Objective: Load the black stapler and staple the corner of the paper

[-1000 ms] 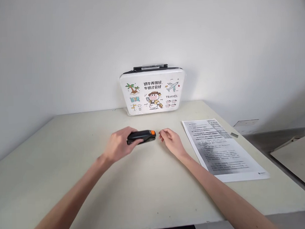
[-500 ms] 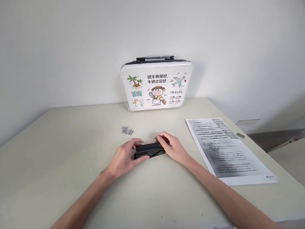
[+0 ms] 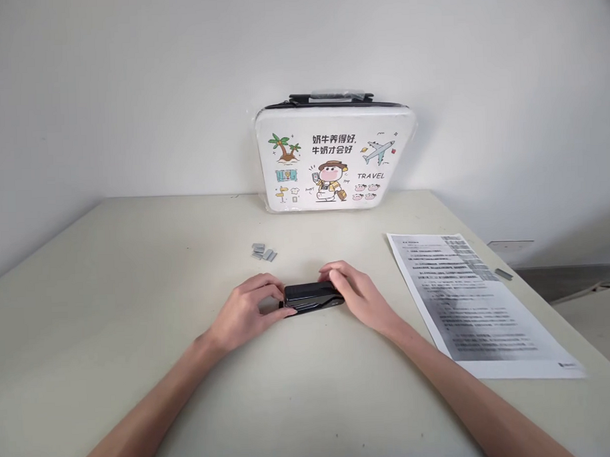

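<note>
A black stapler [image 3: 311, 292] lies on its base on the table, long side toward me. At its left end, my left hand [image 3: 245, 310] is closed on it, thumb at the near side and fingers at the far side. My right hand [image 3: 360, 294] grips the other end, with the thumb over the top and the fingers curled behind, hiding that end. Beyond the stapler sits a small pile of grey staple strips [image 3: 264, 252], touched by neither hand.
A printed sheet of paper [image 3: 488, 302] lies to the right, with a single staple strip [image 3: 503, 274] past its far right edge. At the back, a white case with cartoon prints [image 3: 327, 158] stands against the wall. The pale tabletop [image 3: 136, 274] ends at the right.
The view has shifted, so most things appear farther right. My right thumb now lies more over the stapler's top, and the red spot seen earlier at its right end is hidden.
</note>
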{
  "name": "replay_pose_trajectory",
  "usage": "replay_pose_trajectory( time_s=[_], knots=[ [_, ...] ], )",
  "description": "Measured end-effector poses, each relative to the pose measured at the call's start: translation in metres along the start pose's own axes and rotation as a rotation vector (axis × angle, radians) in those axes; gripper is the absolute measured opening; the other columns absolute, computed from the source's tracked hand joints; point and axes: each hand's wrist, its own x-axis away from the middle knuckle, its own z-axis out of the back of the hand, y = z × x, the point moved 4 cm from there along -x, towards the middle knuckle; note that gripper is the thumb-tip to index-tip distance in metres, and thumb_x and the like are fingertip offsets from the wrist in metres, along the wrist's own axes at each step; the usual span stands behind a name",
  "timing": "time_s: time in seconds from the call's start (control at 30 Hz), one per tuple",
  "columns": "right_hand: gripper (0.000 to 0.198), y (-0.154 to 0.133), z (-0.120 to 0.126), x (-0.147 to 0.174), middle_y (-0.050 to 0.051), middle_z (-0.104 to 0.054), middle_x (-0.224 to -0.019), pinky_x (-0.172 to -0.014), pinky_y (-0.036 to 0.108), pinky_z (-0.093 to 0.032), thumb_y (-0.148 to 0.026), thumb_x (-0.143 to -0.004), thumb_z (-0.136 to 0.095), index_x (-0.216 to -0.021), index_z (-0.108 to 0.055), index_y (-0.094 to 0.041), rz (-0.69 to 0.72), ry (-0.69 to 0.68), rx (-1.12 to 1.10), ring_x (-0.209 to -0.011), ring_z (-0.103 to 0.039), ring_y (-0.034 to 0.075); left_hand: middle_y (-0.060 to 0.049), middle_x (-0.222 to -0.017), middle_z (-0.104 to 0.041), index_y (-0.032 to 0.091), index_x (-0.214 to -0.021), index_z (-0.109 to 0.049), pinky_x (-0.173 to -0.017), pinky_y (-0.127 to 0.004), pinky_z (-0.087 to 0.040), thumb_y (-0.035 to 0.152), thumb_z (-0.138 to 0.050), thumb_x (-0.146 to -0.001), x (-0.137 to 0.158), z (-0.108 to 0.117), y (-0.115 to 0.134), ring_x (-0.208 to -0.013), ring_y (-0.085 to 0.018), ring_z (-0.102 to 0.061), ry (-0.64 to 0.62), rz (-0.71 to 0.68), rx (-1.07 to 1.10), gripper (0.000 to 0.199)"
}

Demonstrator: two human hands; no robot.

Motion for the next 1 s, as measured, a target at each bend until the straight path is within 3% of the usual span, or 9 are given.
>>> replay_pose_trajectory(
  time_s=[0.17, 0.33, 0.47, 0.53, 0.7, 0.83, 1.0],
  knots=[
    [0.029, -0.001, -0.007, 0.002, 0.005, -0.073, -0.113, -0.089, 0.038, -0.051, -0.036, -0.087, -0.076, -0.114, -0.068, -0.028, 0.114, -0.113, 0.191, -0.103, -0.067, 0.024, -0.005, -0.106, -0.071, 0.022, -0.088, -0.064, -0.084, -0.032, -0.056, 0.029, -0.073, -0.095, 0.0, 0.009, -0.003, -0.094, -0.019, -0.07, -0.091, -0.024, 0.009, 0.014],
    [0.026, 0.006, -0.004, -0.001, 0.001, -0.075, -0.102, -0.08, 0.034, -0.051, -0.037, -0.082, -0.081, -0.104, -0.07, -0.027, 0.0, -0.118, 0.164, -0.089, -0.067, 0.021, -0.006, -0.115, -0.071, 0.021, -0.082, -0.062, -0.089, -0.035, -0.056, 0.031, -0.071, -0.094, 0.002, 0.027, -0.009, -0.101, -0.02, -0.07, -0.218, 0.036, 0.029, 0.018],
    [0.027, 0.006, -0.001, -0.002, 0.0, -0.075, -0.095, -0.076, 0.033, -0.05, -0.039, -0.079, -0.083, -0.099, -0.07, -0.025, -0.045, -0.138, 0.092, -0.084, -0.066, 0.02, -0.005, -0.117, -0.072, 0.023, -0.088, -0.069, -0.095, -0.037, -0.055, 0.043, -0.078, -0.087, 0.002, 0.042, -0.019, -0.104, -0.022, -0.07, -0.271, 0.121, 0.046, 0.021],
    [0.026, 0.005, -0.001, -0.002, -0.001, -0.073, -0.093, -0.075, 0.032, -0.049, -0.039, -0.078, -0.083, -0.096, -0.069, -0.025, -0.044, -0.155, 0.06, -0.083, -0.065, 0.019, -0.004, -0.109, -0.074, 0.024, -0.094, -0.072, -0.091, -0.035, -0.055, 0.049, -0.076, -0.089, 0.0, 0.048, -0.028, -0.098, -0.021, -0.07, -0.194, 0.188, 0.049, 0.026],
    [0.025, 0.003, -0.001, -0.002, -0.002, -0.071, -0.088, -0.073, 0.03, -0.046, -0.038, -0.078, -0.082, -0.093, -0.069, -0.024, -0.039, -0.176, 0.022, -0.08, -0.062, 0.018, -0.003, -0.09, -0.071, 0.022, -0.103, -0.071, -0.079, -0.033, -0.052, 0.046, -0.062, -0.098, -0.007, 0.052, -0.066, -0.081, -0.019, -0.065, 0.172, 0.341, -0.17, 0.026],
    [0.026, 0.003, -0.001, -0.001, -0.001, -0.072, -0.09, -0.074, 0.031, -0.047, -0.038, -0.077, -0.082, -0.094, -0.068, -0.025, -0.055, -0.172, 0.017, -0.082, -0.063, 0.019, -0.005, -0.099, -0.067, 0.023, -0.113, -0.071, -0.081, -0.035, -0.052, 0.042, -0.059, -0.098, -0.013, 0.041, -0.084, -0.089, -0.021, -0.064, 0.159, 0.243, -0.351, 0.026],
    [0.026, 0.001, 0.0, 0.0, -0.001, -0.072, -0.093, -0.076, 0.032, -0.048, -0.038, -0.077, -0.082, -0.095, -0.069, -0.025, -0.075, -0.172, 0.016, -0.085, -0.064, 0.02, -0.007, -0.104, -0.063, 0.025, -0.098, -0.073, -0.084, -0.037, -0.052, 0.045, -0.056, -0.101, -0.014, 0.042, -0.088, -0.099, -0.025, -0.063, 0.141, 0.204, -0.409, 0.027]
  ],
)
